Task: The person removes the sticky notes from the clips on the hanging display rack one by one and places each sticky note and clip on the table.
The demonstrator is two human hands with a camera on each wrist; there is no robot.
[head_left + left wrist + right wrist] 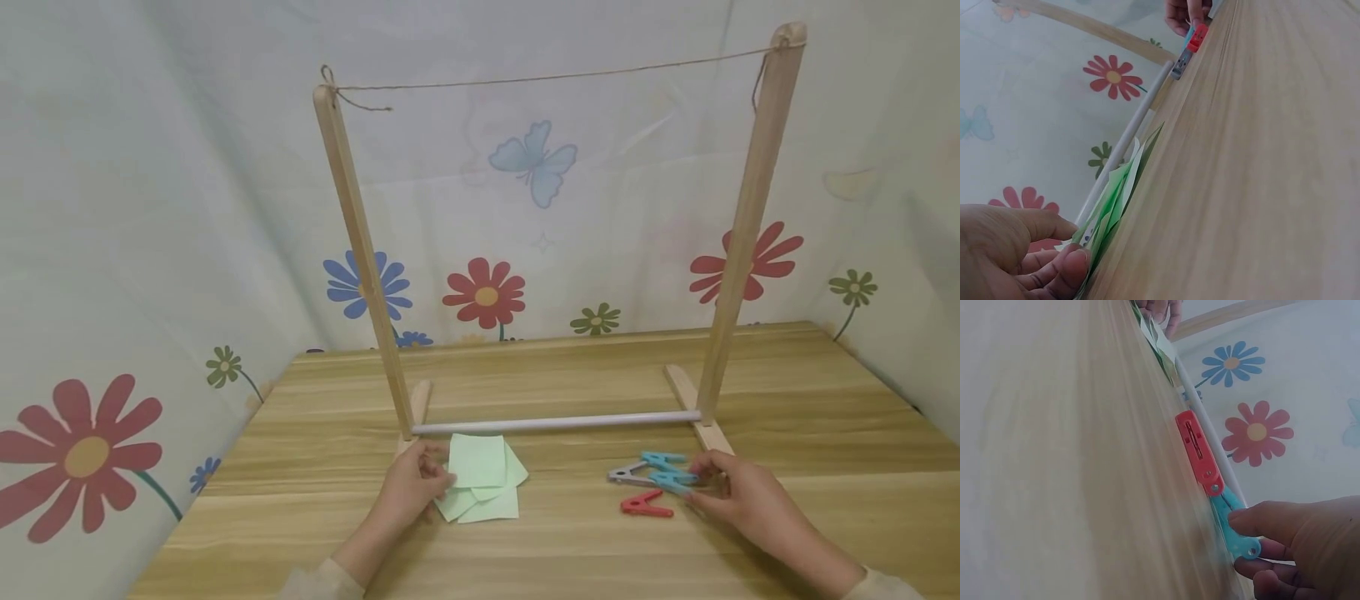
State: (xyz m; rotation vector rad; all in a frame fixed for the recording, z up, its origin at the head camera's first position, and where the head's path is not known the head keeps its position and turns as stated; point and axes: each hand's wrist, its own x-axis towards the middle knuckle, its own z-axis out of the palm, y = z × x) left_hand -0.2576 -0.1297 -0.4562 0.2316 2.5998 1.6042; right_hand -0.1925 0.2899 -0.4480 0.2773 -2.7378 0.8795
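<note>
My left hand [408, 485] pinches the left edge of the top sheet in a small pile of light green square papers [478, 460]. In the left wrist view, thumb and forefinger meet on the edge of the green paper [1110, 197], and the sheets fan out from there. On the right, my right hand [742, 496] holds one end of a blue clothespin [672, 481] between thumb and fingers, low over the table. Around it lie a second blue clothespin [662, 458], a grey clothespin [628, 473] and a red clothespin [647, 505].
Behind the hands stands a wooden frame, with a left post [360, 242], a right post [750, 217] and a white rod [555, 422] low between them. A thin string [540, 80] is tied across the post tops. The wood-grain table [570, 558] backs onto a flowered cloth [615, 242].
</note>
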